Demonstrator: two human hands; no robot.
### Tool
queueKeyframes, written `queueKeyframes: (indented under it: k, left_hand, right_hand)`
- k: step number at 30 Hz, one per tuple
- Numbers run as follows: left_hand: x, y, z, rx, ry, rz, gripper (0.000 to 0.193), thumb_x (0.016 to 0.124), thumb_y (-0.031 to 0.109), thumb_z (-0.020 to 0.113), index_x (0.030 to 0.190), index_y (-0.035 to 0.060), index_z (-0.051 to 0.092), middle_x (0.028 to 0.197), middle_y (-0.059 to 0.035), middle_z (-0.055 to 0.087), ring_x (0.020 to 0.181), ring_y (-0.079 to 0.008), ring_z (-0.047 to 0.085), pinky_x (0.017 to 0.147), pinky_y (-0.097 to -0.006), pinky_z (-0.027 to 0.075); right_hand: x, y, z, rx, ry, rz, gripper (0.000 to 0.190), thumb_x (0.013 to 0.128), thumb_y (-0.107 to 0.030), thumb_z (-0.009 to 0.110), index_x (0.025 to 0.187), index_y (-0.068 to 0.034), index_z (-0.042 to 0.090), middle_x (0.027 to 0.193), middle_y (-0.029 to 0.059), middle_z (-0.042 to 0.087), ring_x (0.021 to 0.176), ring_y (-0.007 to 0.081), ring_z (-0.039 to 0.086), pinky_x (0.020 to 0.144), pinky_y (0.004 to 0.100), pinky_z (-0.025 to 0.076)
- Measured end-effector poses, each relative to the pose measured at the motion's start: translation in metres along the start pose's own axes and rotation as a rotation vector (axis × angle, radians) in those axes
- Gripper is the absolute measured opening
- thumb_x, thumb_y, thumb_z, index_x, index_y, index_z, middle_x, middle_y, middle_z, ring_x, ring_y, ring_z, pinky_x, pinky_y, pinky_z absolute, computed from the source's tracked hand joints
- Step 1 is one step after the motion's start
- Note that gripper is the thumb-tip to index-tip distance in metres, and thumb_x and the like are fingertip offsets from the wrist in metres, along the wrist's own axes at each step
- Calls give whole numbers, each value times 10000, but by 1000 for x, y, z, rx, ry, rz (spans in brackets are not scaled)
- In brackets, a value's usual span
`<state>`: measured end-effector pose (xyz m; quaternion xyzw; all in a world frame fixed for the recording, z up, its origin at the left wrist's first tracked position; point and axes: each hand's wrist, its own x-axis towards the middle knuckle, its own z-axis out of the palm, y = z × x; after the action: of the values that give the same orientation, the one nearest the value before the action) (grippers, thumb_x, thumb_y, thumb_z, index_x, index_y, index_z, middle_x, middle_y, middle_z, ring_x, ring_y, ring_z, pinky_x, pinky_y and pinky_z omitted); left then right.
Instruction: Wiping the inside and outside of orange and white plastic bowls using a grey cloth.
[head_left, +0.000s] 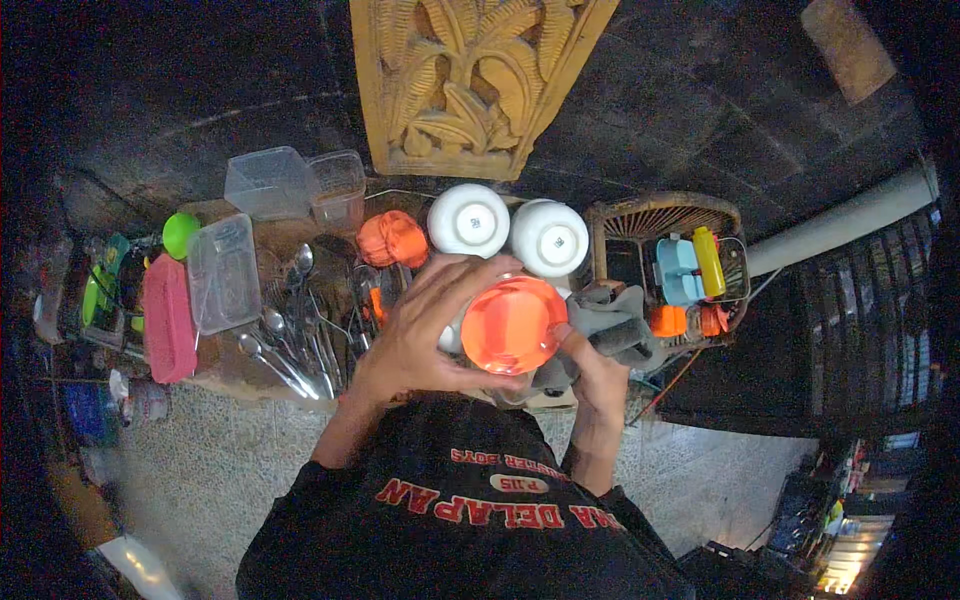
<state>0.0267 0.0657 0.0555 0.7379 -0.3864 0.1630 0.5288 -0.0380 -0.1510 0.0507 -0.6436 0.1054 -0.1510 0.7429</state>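
In front of my chest is a round, shiny orange plastic vessel (514, 325), its wide circular face toward me. My left hand (420, 330) curves around its left side, with the fingers along the far edge and the thumb along the near one. At the right rim, the thumb of my right hand (601, 373) presses on it; the other fingers are mostly hidden. A crumpled grey cloth (619, 330) lies just past my right hand, and whether the fingers touch it cannot be told. Two white bowls (470, 221) (551, 238) sit upside down just beyond the vessel.
Left of my hands lie several metal spoons and forks (296, 337), a clear plastic container (223, 274) and a pink tray (169, 319). Orange cups (392, 238) stand behind. On the right, a rattan rack (667, 206) holds a yellow bottle (709, 262). Carved wood (465, 90) rises ahead.
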Motion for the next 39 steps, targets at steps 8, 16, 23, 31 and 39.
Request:
queueKeyframes:
  k: [8,16,23,31,39]
  left_hand:
    - [2,0,1,-125,-34,-49,969,561,331,1011,1386,20,609,1360,-141,665,1257,-334,612,1084,-458,474]
    - [-1,-11,1,-3,11,-35,937,576,333,1014,1370,26,621,1364,-135,669,1243,-317,639,1083,-453,491]
    - [-8,-14,10,-103,30,-59,932,599,281,1009,1404,46,601,1385,-129,663,1268,-290,641,1090,-417,504]
    - [-12,-16,-2,-179,-75,-148,966,545,261,1022,1391,46,606,1384,-135,666,1279,-278,646,1093,-397,507]
    - [-23,-19,-3,-46,-79,-164,1050,433,330,1060,1339,62,604,1323,-140,704,1196,-271,696,1047,-396,535]
  right_hand:
    - [2,6,-6,11,-36,120,606,796,-42,857,1295,-65,515,1211,68,612,1121,182,595,989,354,505]
    - [18,-30,-12,-211,-277,-483,557,757,-74,831,1265,-6,615,1194,130,654,1112,201,646,946,364,522]
    - [16,-35,20,-575,-237,-580,443,664,-3,877,1081,-3,729,1129,171,732,1052,257,706,917,356,541]
    - [6,-48,26,-485,-588,-581,512,639,-33,811,1148,-55,760,1230,99,731,1096,322,675,948,409,525]
    - [13,-56,-1,-662,-711,-560,458,652,-83,823,1104,-41,762,1128,106,729,1041,305,684,886,392,549]
